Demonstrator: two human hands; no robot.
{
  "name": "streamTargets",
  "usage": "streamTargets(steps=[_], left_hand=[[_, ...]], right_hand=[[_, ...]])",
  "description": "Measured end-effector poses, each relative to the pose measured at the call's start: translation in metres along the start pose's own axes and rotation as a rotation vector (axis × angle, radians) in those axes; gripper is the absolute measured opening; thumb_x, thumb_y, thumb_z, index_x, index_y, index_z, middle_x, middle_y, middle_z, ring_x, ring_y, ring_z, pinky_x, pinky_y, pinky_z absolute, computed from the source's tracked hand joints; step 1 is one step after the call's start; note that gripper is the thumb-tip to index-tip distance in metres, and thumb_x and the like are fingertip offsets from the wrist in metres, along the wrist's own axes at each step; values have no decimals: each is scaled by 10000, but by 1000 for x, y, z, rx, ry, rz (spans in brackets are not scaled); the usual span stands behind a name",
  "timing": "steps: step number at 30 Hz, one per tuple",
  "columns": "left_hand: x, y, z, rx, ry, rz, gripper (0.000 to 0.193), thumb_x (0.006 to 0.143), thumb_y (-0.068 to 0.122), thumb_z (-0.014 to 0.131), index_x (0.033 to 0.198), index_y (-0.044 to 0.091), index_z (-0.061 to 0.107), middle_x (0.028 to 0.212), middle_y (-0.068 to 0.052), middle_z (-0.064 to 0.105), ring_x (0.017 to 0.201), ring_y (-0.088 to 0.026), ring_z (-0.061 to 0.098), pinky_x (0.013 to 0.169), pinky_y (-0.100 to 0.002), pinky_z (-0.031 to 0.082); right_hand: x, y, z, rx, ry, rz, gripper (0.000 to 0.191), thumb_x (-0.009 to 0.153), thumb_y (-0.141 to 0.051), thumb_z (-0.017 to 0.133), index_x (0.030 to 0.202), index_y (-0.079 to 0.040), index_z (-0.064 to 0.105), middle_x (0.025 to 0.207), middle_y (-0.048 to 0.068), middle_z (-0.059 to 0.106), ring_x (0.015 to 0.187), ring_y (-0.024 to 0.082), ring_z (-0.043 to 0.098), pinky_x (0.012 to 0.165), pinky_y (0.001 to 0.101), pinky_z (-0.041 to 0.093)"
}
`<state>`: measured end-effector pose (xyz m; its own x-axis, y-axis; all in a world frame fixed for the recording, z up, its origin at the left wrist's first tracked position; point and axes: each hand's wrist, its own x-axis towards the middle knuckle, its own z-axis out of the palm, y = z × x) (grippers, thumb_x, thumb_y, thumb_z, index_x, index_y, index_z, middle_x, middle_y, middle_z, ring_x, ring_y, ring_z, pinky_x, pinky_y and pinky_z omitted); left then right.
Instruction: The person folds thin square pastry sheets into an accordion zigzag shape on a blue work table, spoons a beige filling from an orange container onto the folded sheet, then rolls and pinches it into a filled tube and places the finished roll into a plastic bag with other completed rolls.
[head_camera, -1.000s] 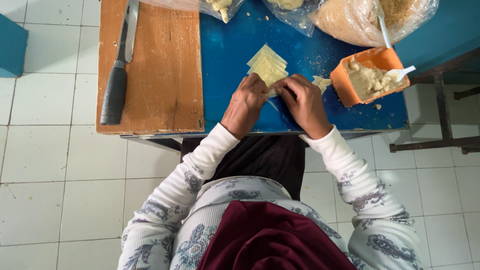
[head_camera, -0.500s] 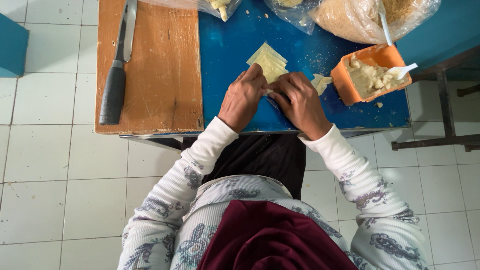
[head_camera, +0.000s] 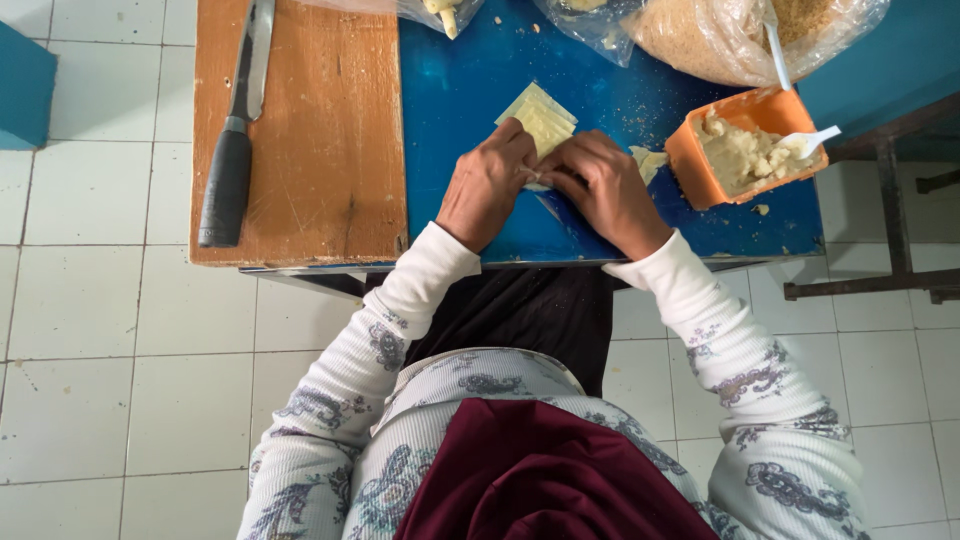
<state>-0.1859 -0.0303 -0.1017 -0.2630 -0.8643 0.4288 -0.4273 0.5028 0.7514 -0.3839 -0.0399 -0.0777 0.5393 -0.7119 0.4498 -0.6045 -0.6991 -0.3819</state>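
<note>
1. Knife (head_camera: 232, 150), black handle, lies along the wooden cutting board (head_camera: 320, 170) at the left end of the blue table (head_camera: 450, 90).
2. Left hand (head_camera: 487, 187) curled, fingertips pinching a small pale wrapper piece (head_camera: 537, 184) on the table.
3. Stack of pale square wrappers (head_camera: 545, 115) lies just beyond both hands, touching the fingertips.
4. Right hand (head_camera: 608, 190) curled, fingertips closed on the same piece.
5. Orange tub (head_camera: 690, 165) of pale filling, white spoon (head_camera: 815, 138) in it, just right of the right hand.
</note>
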Motion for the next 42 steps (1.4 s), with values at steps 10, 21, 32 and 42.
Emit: streamTargets(steps=[10,21,32,42], left_hand=[[4,-4,6,82,83,49,88,909,-5,637,875,-12,556,1042,-148,532,1005,-361,603,798,-457,498],[-31,15,2,151,209,67,156,1006,-3,555,1151,-60,563,1162,-210,518,959,-377,626,741,-442,545],[-49,19,4,466,78,139,392,928,205,707,1271,31,630,1341,-133,561,1178,-286,591,956,-409,498],[-49,16,5,479,95,173,459,927,251,727,1324,48,620,1411,-122,573,1251,-271,575,1054,-403,456]], right_hand=[[-7,-9,7,-111,91,-35,144,927,-72,789,1057,-41,736,994,88,691,934,286,648,811,395,535],[-17,-34,11,-534,63,-51,365,974,-67,675,1338,-83,669,1355,81,555,1164,272,532,959,409,458],[14,6,18,-540,7,-39,684,930,95,635,1541,-206,573,1468,80,476,1167,291,475,959,429,427],[20,21,23,-192,20,-52,648,927,-108,817,1517,-164,554,1021,-12,735,933,180,670,931,416,415]])
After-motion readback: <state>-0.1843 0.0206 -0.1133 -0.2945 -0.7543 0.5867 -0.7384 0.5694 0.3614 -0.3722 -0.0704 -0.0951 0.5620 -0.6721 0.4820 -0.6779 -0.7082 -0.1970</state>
